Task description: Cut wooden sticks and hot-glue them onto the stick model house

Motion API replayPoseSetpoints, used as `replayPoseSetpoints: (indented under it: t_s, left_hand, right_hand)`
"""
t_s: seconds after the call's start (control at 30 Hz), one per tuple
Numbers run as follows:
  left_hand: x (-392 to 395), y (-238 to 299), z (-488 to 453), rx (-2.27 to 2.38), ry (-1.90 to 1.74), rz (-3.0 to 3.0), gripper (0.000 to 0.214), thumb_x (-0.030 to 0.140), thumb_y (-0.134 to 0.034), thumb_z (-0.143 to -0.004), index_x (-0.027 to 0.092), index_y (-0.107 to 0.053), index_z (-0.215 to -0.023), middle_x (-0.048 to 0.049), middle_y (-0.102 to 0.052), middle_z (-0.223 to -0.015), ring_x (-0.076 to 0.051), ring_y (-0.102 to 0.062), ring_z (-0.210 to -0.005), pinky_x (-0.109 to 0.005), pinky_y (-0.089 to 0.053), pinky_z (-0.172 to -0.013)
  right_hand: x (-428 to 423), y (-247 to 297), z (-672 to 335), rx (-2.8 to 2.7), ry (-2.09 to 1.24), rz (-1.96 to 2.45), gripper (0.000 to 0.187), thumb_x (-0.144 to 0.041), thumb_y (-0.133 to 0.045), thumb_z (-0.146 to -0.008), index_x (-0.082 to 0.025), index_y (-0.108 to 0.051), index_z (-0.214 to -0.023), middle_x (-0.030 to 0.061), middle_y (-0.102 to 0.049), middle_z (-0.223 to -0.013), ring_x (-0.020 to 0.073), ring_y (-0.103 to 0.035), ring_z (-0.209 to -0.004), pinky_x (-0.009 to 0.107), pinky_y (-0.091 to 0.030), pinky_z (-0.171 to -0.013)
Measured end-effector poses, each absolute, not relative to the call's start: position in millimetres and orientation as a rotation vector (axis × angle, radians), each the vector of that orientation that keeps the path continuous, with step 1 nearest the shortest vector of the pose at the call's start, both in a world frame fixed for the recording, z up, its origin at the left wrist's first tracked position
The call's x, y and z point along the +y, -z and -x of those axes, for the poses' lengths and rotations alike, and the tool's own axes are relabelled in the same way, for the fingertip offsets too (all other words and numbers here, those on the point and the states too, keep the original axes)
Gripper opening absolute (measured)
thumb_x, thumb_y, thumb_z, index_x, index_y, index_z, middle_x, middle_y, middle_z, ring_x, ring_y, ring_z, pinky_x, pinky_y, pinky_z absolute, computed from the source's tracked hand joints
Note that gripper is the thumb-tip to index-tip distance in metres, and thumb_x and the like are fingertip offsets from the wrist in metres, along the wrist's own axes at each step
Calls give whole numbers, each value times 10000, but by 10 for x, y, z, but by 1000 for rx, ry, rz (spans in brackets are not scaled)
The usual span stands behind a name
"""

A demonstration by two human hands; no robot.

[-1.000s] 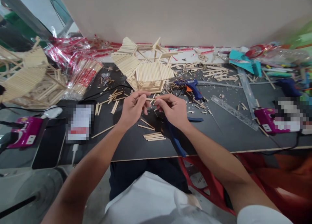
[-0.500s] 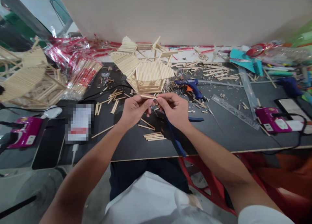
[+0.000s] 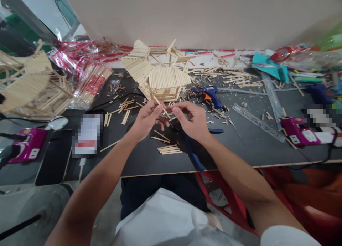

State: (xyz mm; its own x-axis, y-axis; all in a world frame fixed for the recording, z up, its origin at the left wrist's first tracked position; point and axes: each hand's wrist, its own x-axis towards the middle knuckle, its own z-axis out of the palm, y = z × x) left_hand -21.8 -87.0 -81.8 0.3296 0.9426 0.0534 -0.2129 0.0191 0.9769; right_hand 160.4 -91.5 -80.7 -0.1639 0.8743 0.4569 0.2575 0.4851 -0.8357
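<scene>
A short wooden stick [image 3: 161, 106] slants between the thumb and fingers of my left hand [image 3: 147, 118], its lower end pointing toward my right hand [image 3: 192, 119]. The right thumb and forefinger are drawn together close beside that end; whether anything sits between them I cannot make out. Below my hands lie several cut sticks [image 3: 170, 149] and a tool with blue handles [image 3: 196, 155], its head hidden by the right hand. Just beyond stands a small house model of sticks [image 3: 165, 78]. Right of it rests a blue glue gun [image 3: 212, 95] with an orange trigger.
A second stick model [image 3: 29, 85] and bagged sticks [image 3: 92, 80] stand left. Two phones, one a black phone [image 3: 53, 158], lie near a purple power socket [image 3: 28, 144]. A clear ruler [image 3: 258, 122], scattered stick offcuts [image 3: 237, 76] and another purple socket [image 3: 299, 132] are on the right.
The stick has turned from nearly level to a steep slant in my left hand. My right fingertips have come slightly away from its end.
</scene>
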Motion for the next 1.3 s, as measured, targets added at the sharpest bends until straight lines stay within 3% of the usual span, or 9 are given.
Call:
replayPoseSetpoints:
  t_s: [0.13,0.2,0.3,0.53,0.73,1.03,1.17,1.3]
  left_hand:
    - [-891,775,251,802,-906,-1362,330,521,-577,-941,195,-531,-920,19,-588,-703,-76,-527,-456,-206,-437,-416]
    - [-899,756,254,884,-850,-1546,352,497,-522,-973,180,-545,-823,27,-537,-646,-61,-444,-438,-204,-370,-417]
    - [-897,739,259,1003,-835,-1840,407,419,-489,-993,165,-541,-680,22,-506,-599,-78,-447,-513,-212,-346,-498]
    - [-880,758,283,1047,-800,-2022,372,334,-468,-988,157,-567,-677,24,-529,-608,-88,-452,-565,-214,-333,-561]
    - [-865,787,294,1129,-857,-1966,260,333,-540,-948,149,-700,-859,2,-638,-669,-86,-436,-530,-218,-313,-512]
    - [-853,800,339,1144,-963,-2046,224,311,-585,-945,159,-748,-973,-34,-739,-797,-123,-621,-662,-215,-432,-604]
    - [-899,793,344,1244,-1013,-2107,206,276,-576,-963,169,-741,-1021,-20,-751,-773,-126,-675,-690,-213,-494,-688]
    - [-922,800,362,1346,-1115,-2180,173,267,-606,-951,180,-755,-961,-7,-763,-763,-120,-696,-679,-196,-509,-686]
  right_hand:
    - [-843,824,-1650,-1696,-810,979,247,-414,-628,-943,-224,-686,-1090,9,-671,-829,123,-571,-662,269,-464,-602]
    - [-814,849,-1655,-1740,-898,959,259,-451,-639,-930,-223,-680,-1043,-8,-642,-756,119,-551,-625,261,-457,-578]
    - [-796,868,-1646,-1717,-1037,926,285,-501,-646,-914,-216,-643,-916,-18,-644,-705,113,-563,-588,253,-474,-560]
    - [-791,839,-1642,-1616,-1171,881,320,-528,-706,-859,-223,-613,-885,-34,-647,-674,95,-561,-536,233,-471,-512]
    - [-780,844,-1660,-1578,-1131,906,322,-504,-730,-847,-202,-625,-884,-34,-645,-668,84,-561,-515,227,-458,-497]
    - [-771,840,-1668,-1566,-1118,884,311,-495,-704,-872,-199,-610,-886,-20,-645,-693,94,-579,-542,229,-473,-505]
    - [-783,730,-1815,-1664,-1027,1074,363,-552,-612,-921,-192,-615,-970,41,-698,-821,147,-645,-673,279,-534,-623]
    - [-1073,603,-2070,-1968,-623,1475,495,-579,-459,-985,-147,-613,-1171,156,-694,-1083,273,-666,-971,434,-539,-871]
